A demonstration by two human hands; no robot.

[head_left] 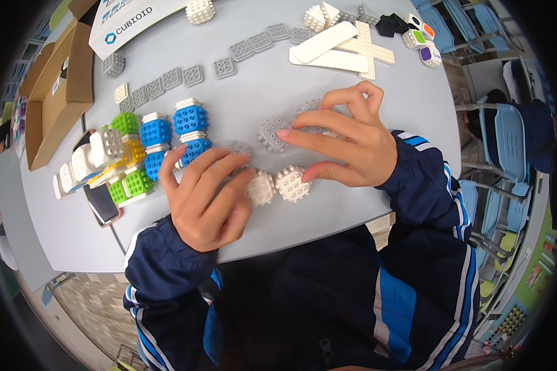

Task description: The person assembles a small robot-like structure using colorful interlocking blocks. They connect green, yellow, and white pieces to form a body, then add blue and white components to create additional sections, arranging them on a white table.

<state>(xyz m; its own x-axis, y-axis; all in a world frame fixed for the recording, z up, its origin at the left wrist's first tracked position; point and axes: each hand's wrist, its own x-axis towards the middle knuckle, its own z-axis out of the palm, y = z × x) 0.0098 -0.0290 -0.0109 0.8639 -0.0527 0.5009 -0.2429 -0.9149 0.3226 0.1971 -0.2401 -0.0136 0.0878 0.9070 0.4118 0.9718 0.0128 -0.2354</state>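
Observation:
My left hand is bent with its fingers apart, fingertips beside a white studded cube block and a partly hidden grey studded block. Close to that white cube lies a second white studded cube, which the thumb of my right hand touches at its right side. The right fingers are spread, and the index fingertip meets a grey studded cube. More grey blocks lie partly hidden under the right hand. Neither hand visibly lifts a block.
Left of my hands stand blue, green and yellow block assemblies over a phone. Behind runs a row of flat grey pieces. White strips, a studded cross and small cubes lie far right. An open cardboard box stands left.

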